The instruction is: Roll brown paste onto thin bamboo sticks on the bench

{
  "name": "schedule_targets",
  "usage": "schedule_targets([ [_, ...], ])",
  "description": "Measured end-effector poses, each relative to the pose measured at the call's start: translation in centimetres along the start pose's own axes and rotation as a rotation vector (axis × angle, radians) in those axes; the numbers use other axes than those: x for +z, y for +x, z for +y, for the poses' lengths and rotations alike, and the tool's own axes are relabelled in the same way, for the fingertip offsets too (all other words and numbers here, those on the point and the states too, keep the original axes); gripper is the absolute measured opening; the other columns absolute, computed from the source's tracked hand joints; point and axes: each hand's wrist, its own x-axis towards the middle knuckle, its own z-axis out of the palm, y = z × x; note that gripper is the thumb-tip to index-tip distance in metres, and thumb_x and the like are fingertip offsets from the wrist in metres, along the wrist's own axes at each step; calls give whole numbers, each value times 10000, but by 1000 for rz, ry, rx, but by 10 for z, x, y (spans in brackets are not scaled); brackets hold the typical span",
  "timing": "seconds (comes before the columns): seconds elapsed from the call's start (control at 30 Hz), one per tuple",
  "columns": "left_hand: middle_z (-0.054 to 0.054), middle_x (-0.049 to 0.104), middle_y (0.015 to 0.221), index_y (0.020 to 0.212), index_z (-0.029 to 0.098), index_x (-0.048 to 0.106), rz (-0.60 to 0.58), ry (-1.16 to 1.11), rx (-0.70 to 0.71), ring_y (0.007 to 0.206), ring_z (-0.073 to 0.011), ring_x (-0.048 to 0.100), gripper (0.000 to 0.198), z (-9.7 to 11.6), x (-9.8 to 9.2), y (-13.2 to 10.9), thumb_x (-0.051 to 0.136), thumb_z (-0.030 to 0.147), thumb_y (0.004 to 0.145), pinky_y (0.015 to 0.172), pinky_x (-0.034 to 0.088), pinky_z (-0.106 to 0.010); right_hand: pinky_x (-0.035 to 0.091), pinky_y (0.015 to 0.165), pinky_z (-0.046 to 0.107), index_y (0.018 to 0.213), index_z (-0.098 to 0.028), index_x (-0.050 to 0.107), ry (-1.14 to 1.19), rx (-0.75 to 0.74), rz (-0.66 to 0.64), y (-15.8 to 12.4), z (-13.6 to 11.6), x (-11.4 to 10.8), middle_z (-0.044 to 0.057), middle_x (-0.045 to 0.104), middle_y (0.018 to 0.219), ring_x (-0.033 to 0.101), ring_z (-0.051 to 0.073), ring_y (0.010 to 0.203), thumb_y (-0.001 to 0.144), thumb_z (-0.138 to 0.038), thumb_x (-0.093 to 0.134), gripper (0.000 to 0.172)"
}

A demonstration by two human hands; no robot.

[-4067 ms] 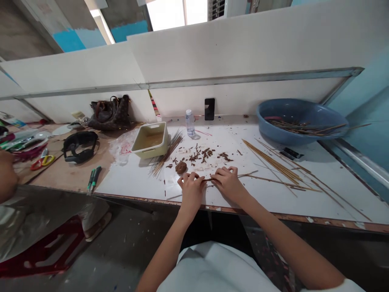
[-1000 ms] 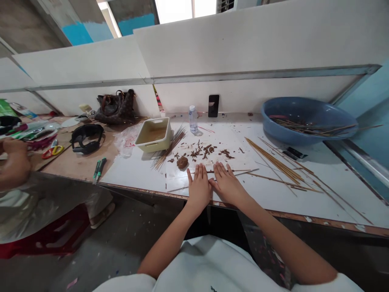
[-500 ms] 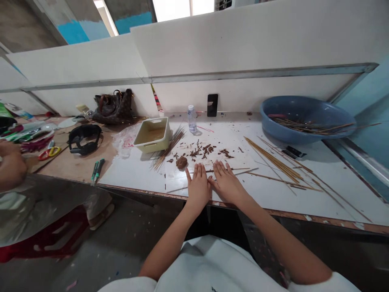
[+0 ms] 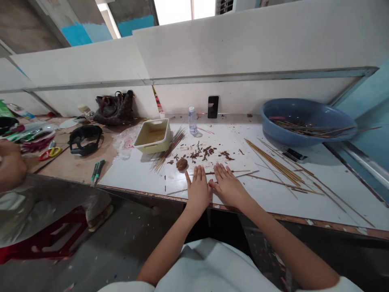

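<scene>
My left hand [image 4: 198,187] lies flat near the table's front edge, fingers stretched forward and thumb spread. Beside it my right hand [image 4: 228,184] is also flat and open, its thumb close to or touching the left hand. A thin brown-coated stick [image 4: 241,171] runs crosswise under the fingers of both hands. Just beyond my left fingertips sits a round brown lump [image 4: 181,164] of dough-like material. Small dark brown pieces [image 4: 208,151] are scattered beyond both hands. Toward the right lies a bundle of yellowish-brown thin sticks [image 4: 273,161].
A pale yellow tub [image 4: 167,136] of brownish liquid stands left, beside loose thin sticks [image 4: 173,148]. Behind are a clear bottle [image 4: 192,121] and a phone [image 4: 213,107]. A blue basin [image 4: 306,140] stands right. Cutters [image 4: 97,171] lie left, near another person's arm [image 4: 10,164].
The view has tilted very slightly. Both hands stay flat in almost the same place, and a bit more of the stick shows by my left hand.
</scene>
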Motion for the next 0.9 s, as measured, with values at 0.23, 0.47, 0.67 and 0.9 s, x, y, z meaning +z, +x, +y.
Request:
schedule_targets([
  [0.23, -159, 378, 1802, 1751, 103, 373, 55, 22, 40, 1715, -310, 315, 650, -4, 11, -21, 364, 359, 1153, 1417, 117, -688, 289, 1397, 549, 1720, 35, 376, 1, -47, 57, -23, -3, 9, 268, 364, 1776, 333, 342, 1698, 1183, -596, 238, 840],
  [0.47, -199, 355, 1802, 1743, 60, 367, -1, -2, -20, 1717, -316, 307, 653, 0, 3, 2, 357, 332, 1150, 1414, 109, -689, 265, 1403, 543, 1700, 76, 383, 5, 20, 9, -1, -4, 0, 296, 346, 1773, 331, 355, 1697, 1178, -615, 236, 878],
  [0.67, -179, 406, 1785, 1758, 115, 367, 75, 47, 46, 1707, -324, 331, 654, -5, 11, -31, 376, 368, 1155, 1415, 115, -687, 283, 1399, 549, 1707, 51, 391, 8, -26, 51, -33, -9, 4, 278, 373, 1765, 349, 342, 1691, 1189, -582, 220, 835],
  [0.9, -195, 358, 1800, 1759, 109, 361, 22, 9, 9, 1711, -322, 324, 667, -2, 4, -6, 397, 319, 1127, 1408, 83, -698, 281, 1397, 564, 1704, 54, 392, 39, 11, 2, -4, -1, -4, 275, 335, 1782, 321, 358, 1700, 1185, -597, 261, 842],
])
